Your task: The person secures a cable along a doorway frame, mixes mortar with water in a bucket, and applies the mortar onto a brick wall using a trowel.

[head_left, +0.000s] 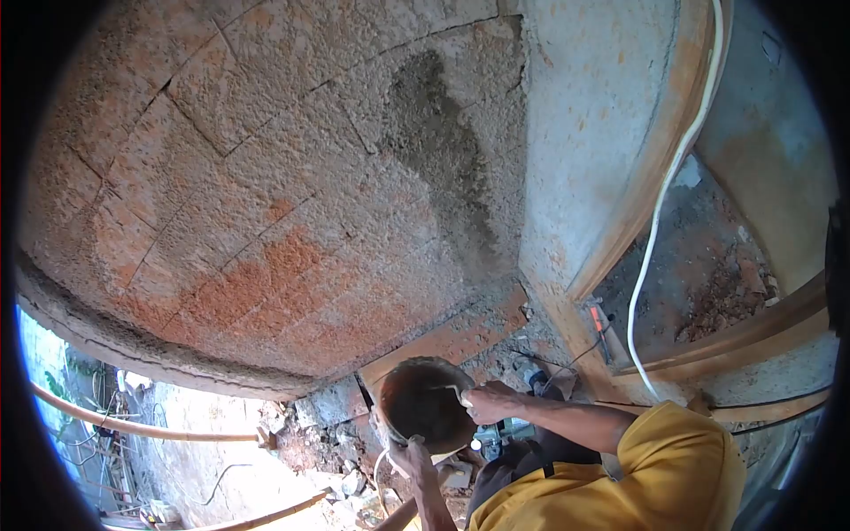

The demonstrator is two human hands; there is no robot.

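My left hand (414,457) is closed on the near rim of a round bucket (384,409), which is tilted so its mouth faces me. The inside is dark, and how much mortar it holds I cannot make out. My right hand (492,403) is wrapped round the handle of a trowel (440,387). Its thin metal shank reaches over the bucket's mouth, while the blade is hard to see against the dark inside. Beyond the bucket rises a rough brick wall (266,186), with a dark wet patch of mortar (434,133) on its upper right.
A wooden frame (637,199) borders an opening on the right, with a white cable (653,239) hanging across it. Rubble (350,482) covers the ground below. Bamboo poles (150,431) run at lower left. A plank (452,341) lies along the wall's foot.
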